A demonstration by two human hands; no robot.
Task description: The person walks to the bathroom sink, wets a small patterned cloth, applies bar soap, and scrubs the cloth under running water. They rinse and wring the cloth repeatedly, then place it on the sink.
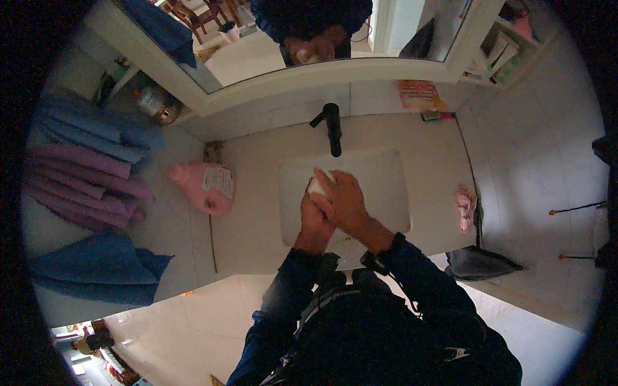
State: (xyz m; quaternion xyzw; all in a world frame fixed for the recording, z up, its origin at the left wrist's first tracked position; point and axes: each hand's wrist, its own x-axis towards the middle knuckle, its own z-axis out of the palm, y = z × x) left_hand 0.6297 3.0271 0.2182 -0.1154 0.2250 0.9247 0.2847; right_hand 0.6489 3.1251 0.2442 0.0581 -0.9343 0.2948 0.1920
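Both hands are together over a white rectangular sink basin. My left hand and my right hand press around a small white object, perhaps a bar of soap or lather; which hand bears it is hard to tell. Above them, at the back of the basin, stands a black faucet with its lever turned to the left. No running water can be made out. Dark sleeves reach to both wrists.
On the counter stand a pink detergent bottle at left and a pink item at right. A brush and a printed packet lie behind. Blue towels and purple towels hang left; a mirror is above.
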